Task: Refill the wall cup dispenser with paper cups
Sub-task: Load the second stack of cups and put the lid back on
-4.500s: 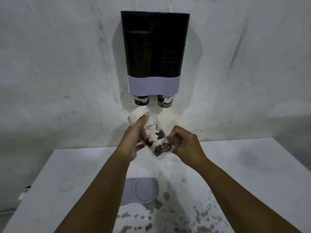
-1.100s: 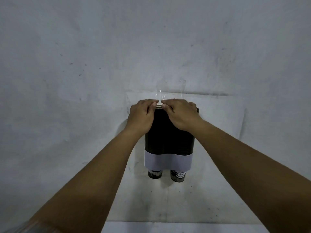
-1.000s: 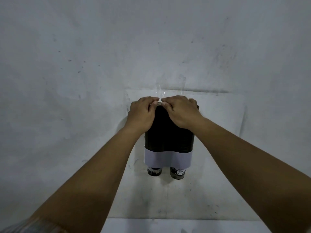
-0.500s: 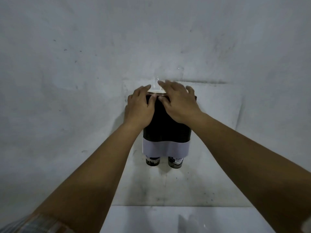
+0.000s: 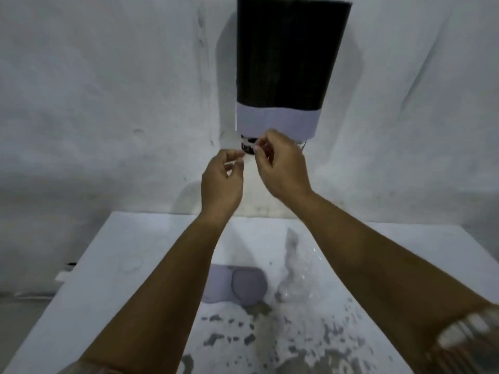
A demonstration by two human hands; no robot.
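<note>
A white counter (image 5: 151,265) with chipped, stained paint carries a grey two-ringed lid (image 5: 237,286) beside crumpled clear plastic wrap (image 5: 297,282); behind, a scuffed white wall (image 5: 108,103).

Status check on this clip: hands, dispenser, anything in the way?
Left hand and right hand raised below the black wall cup dispenser, fingers pinched near its left outlet cup; grip contents unclear. Nothing visibly in the way.

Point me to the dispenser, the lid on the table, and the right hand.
dispenser (image 5: 286,55), head view, on its dark front panel.
lid (image 5: 243,284), head view, on its round raised part, flat on the table.
right hand (image 5: 280,166), head view, on the back of the hand.
</note>
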